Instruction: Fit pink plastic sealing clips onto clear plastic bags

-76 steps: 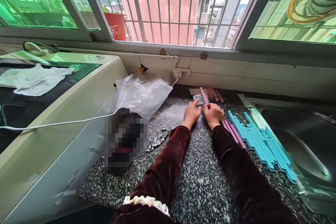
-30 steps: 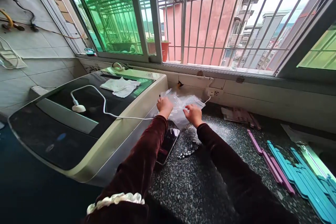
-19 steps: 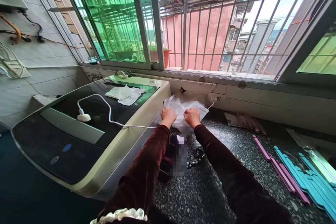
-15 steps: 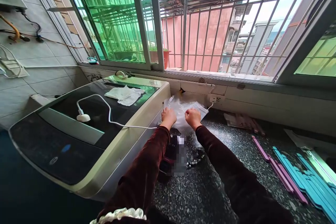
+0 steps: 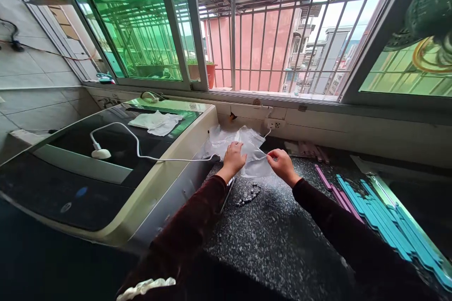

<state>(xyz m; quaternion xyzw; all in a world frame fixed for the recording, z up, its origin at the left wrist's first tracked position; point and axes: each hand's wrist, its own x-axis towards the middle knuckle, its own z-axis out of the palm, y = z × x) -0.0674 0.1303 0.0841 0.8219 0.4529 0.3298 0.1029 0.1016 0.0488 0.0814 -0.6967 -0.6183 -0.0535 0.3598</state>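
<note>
Between finger and thumb, my right hand [image 5: 281, 165] pinches the edge of a clear plastic bag [image 5: 254, 163], which is drawn out to the right above the counter. My left hand [image 5: 233, 160] rests over the heap of clear plastic bags [image 5: 218, 140], palm down, fingers stretched forward and thumb apart. Part of the heap is hidden behind that hand. Below it, a beaded bracelet [image 5: 249, 196] lies on the speckled counter [image 5: 261, 240]. A phone [image 5: 228, 194] is mostly covered by my left sleeve.
Right of my hands lie pink strips [image 5: 339, 193] and several teal strips [image 5: 383, 221], beside a dark sink [image 5: 420, 188]. A packet of pink strips [image 5: 305, 149] is by the wall. Left stands a washing machine [image 5: 192, 143] with a cloth [image 5: 157, 122] and white cable [image 5: 169, 160] on it.
From the strips, both hands went left to the bag heap. My right hand has since pulled a bag rightward, and the left hand's fingers have stretched out. The view has swung left, then slightly back.
</note>
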